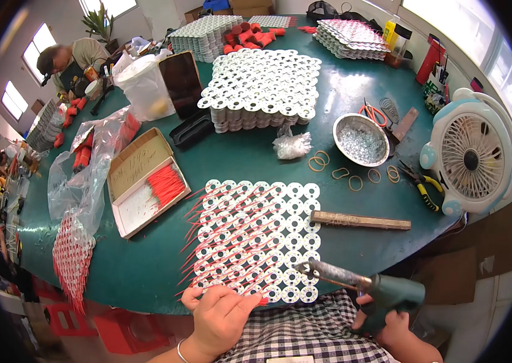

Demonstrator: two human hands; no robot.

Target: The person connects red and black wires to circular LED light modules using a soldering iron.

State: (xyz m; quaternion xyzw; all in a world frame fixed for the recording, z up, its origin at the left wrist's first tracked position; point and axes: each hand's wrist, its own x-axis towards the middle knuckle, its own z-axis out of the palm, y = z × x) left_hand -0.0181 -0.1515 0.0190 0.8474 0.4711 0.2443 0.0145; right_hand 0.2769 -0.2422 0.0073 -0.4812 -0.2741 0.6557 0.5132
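A panel of round white circuit boards [294,242] lies flat at the table's front edge. Thin red wires [231,218] slant across its left and middle columns, while the right columns are bare. My left hand [222,314] is closed at the panel's lower edge, with the ends of a small bunch of red wires showing past its fingers. My right hand [392,333] grips the handle of a dark green soldering gun [398,296]. The gun's metal tip points left, over the lower right boards; whether it touches them I cannot tell.
A wooden strip [362,220] lies against the panel's right edge. Around it are an open cardboard box [124,212] of red wires, a metal bowl [339,144], rubber bands, pliers [428,192], a fan [471,158] and stacked panels [262,81]. Another person [74,63] sits at the far left.
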